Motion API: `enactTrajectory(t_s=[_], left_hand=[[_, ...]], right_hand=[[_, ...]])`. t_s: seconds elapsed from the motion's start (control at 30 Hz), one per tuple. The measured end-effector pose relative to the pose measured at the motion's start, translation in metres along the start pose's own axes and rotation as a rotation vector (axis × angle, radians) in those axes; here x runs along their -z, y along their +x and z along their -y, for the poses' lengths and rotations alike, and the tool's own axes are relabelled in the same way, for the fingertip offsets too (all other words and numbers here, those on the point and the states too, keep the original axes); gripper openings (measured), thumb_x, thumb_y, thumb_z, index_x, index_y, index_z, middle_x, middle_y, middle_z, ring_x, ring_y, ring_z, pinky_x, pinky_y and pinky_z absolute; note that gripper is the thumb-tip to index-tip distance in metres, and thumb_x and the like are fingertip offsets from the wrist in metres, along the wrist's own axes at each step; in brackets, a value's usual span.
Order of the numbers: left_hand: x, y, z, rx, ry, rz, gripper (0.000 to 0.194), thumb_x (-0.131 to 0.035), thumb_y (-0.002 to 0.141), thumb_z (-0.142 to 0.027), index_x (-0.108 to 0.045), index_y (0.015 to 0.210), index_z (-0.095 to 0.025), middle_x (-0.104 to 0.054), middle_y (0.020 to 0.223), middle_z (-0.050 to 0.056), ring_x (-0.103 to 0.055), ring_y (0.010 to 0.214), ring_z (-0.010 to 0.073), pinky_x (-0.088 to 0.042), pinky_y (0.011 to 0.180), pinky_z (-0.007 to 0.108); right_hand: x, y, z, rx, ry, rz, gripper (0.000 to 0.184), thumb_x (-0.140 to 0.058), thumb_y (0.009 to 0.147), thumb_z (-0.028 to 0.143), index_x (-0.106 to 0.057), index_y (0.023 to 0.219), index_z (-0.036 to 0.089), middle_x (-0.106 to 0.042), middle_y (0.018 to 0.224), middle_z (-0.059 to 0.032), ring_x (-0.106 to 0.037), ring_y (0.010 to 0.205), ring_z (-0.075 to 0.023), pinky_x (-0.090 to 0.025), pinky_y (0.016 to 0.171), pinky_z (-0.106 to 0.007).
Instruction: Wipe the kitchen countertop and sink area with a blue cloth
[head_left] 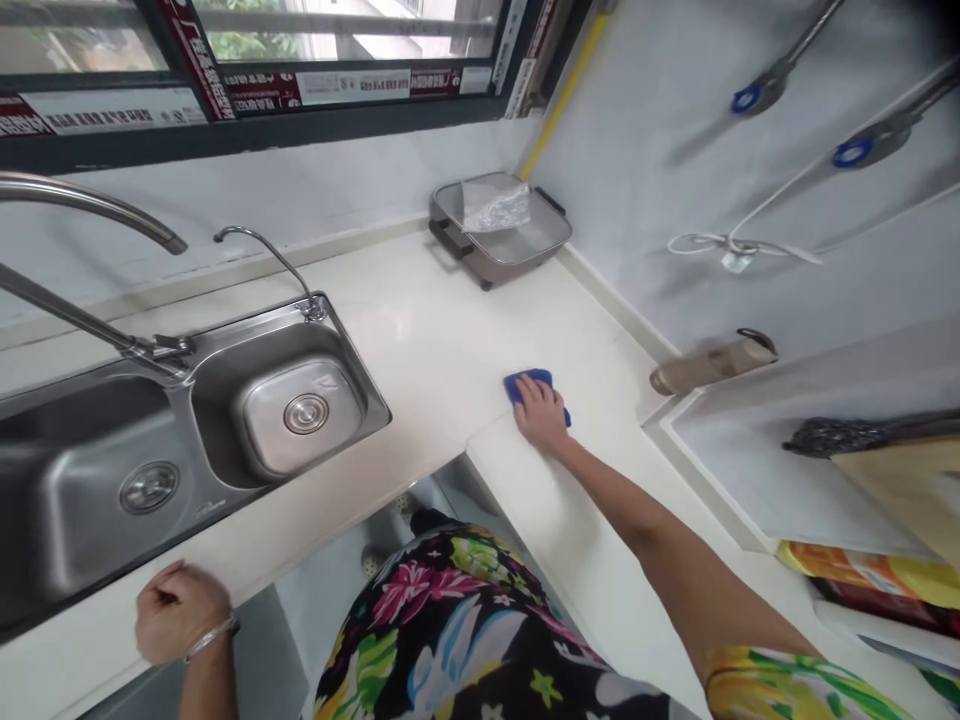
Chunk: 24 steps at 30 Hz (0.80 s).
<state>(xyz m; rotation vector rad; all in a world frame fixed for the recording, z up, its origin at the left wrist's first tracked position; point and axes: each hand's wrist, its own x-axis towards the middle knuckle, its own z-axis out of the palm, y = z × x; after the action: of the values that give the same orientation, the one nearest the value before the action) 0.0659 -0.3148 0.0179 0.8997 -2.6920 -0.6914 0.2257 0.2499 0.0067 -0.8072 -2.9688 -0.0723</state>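
My right hand [541, 412] presses a folded blue cloth [528, 382] down on the white countertop [442, 360], near the inner corner where two counter runs meet. The fingers lie over the cloth, and its blue edges show beyond the fingertips and beside the palm. At the lower left, my left hand [182, 612] rests in a loose fist on the counter's front strip, just in front of the steel double sink [281, 487]. Nothing shows in its curled fingers. A bracelet [211, 637] circles that wrist.
A large faucet [90, 205] and a thin tap [262, 245] arch over the sink. In the back corner sits a rectangular electric pan [517, 255] with a plastic-wrapped packet [495, 207]. A brown bottle [712, 363] lies on the right ledge. Two blue-ringed pipe valves [851, 153] jut from the wall.
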Motion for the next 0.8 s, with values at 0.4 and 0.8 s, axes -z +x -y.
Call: enactTrajectory(t_s=[0.4, 0.8], left_hand=[[0.003, -0.001, -0.008, 0.142, 0.086, -0.036, 0.037, -0.045, 0.085, -0.036, -0.076, 0.103, -0.027, -0.035, 0.057, -0.001, -0.020, 0.052, 0.0150, -0.022, 0.057, 0.035], [0.002, 0.000, -0.006, 0.124, 0.123, -0.059, 0.036, -0.045, 0.084, -0.034, -0.075, 0.099, -0.024, -0.045, 0.063, 0.001, -0.025, 0.056, 0.0154, -0.021, 0.056, 0.033]], right_hand=[[0.003, -0.011, 0.121, 0.356, 0.089, 0.101, 0.068, -0.037, 0.095, 0.042, -0.030, 0.158, 0.019, -0.027, 0.165, -0.0099, -0.026, 0.146, -0.0415, -0.022, 0.114, -0.067], [0.012, 0.112, 0.190, 0.885, 0.201, 0.114, 0.064, -0.047, 0.096, 0.040, -0.037, 0.156, 0.021, -0.033, 0.163, -0.0065, -0.027, 0.145, -0.0353, -0.016, 0.118, -0.058]])
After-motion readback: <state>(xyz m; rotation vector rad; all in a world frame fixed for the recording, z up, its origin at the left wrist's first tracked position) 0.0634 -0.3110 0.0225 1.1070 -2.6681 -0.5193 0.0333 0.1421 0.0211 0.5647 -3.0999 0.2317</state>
